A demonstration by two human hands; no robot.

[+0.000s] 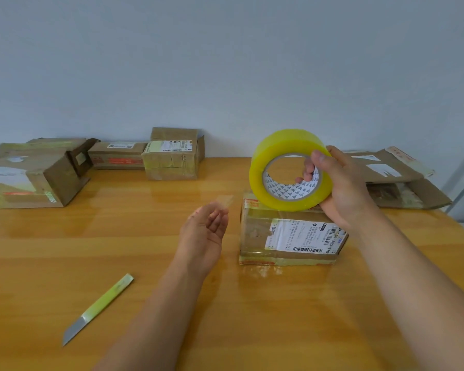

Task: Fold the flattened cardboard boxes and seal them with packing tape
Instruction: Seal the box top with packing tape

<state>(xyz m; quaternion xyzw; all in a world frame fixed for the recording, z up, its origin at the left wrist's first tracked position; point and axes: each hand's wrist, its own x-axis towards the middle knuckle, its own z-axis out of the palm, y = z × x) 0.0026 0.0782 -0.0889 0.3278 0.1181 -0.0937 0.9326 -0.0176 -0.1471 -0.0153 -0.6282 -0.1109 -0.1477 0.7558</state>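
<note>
Head view: right of centre, the right hand grips the tape roll, fingers through its core, resting it on the folded box. At centre the left hand pinches what looks like a clear tape end. Best pull it taut and lay it straight along the seam, then cut with the knife lying lower left.

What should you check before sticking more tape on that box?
1. Tape roll held firmly by the right hand: ok.
2. Loose tape end pinched in the left hand: ok.
3. Box folded shut under the roll: ok.
4. Tape end free of twists: cannot tell.
5. Knife within reach on the table: ok.
6. Blade pointing away from both hands: ok.
</note>
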